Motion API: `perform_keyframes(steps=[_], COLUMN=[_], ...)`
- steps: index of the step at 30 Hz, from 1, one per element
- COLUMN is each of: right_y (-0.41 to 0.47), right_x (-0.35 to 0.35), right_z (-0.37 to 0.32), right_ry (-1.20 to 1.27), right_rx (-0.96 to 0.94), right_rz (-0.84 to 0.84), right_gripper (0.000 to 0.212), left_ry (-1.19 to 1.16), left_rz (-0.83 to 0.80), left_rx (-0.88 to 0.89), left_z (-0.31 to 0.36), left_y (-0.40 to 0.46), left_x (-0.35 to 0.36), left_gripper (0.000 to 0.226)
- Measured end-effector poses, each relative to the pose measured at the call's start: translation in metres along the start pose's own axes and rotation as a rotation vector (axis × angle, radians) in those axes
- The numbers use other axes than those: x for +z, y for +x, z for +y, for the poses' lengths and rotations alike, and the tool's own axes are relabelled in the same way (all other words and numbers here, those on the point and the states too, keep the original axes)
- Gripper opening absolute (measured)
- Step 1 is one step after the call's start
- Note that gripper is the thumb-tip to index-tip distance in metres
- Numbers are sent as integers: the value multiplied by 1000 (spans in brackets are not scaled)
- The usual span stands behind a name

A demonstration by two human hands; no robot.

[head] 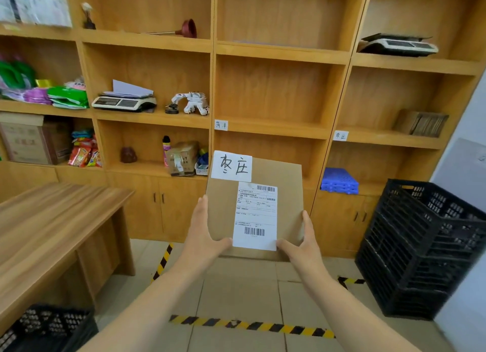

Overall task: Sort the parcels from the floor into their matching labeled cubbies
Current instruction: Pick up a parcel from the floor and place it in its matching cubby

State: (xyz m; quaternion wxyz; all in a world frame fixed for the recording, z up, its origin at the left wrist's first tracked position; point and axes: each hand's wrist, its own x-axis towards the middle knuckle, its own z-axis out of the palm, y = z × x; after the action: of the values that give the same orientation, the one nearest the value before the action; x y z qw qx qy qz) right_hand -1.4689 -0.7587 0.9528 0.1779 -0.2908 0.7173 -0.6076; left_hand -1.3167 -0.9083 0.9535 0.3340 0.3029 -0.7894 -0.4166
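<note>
GRIP: left hand (203, 236) and right hand (306, 244) clamp parcel (228, 209), 2 lower corners | POSITION: upright, chest-high, long axis vertical | TARGET: matching cubby label (340, 135) up-right; right hand nearer

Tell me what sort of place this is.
Probably a small parcel-sorting or storage room. Both hands hold a cardboard parcel with a shipping label, wooden shelving carries handwritten destination tags, and a weighing scale sits on one shelf near stacked black crates.

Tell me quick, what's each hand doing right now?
Left hand: closed on the cardboard parcel's left edge.
Right hand: closed on its right edge, sharing the hold.
</note>
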Motion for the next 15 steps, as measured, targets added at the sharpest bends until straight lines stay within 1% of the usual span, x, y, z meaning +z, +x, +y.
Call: perform_keyframes(steps=[4,6,9,15], right_y=[63,94,143,253], right_x=[24,30,37,40], right_z=[2,3,8,27], right_ry=[6,16,37,62], right_rx=[22,15,-10,-23], right_rz=[16,33,47,24], right_gripper=[96,95,93,91], left_ry=[52,41,29,68], left_rz=[-12,-25,-15,19], left_rx=[38,50,55,51], left_z=[-18,-26,-39,-61], left_y=[69,101,148,249], left_x=[1,6,19,56], left_gripper=[108,106,102,97])
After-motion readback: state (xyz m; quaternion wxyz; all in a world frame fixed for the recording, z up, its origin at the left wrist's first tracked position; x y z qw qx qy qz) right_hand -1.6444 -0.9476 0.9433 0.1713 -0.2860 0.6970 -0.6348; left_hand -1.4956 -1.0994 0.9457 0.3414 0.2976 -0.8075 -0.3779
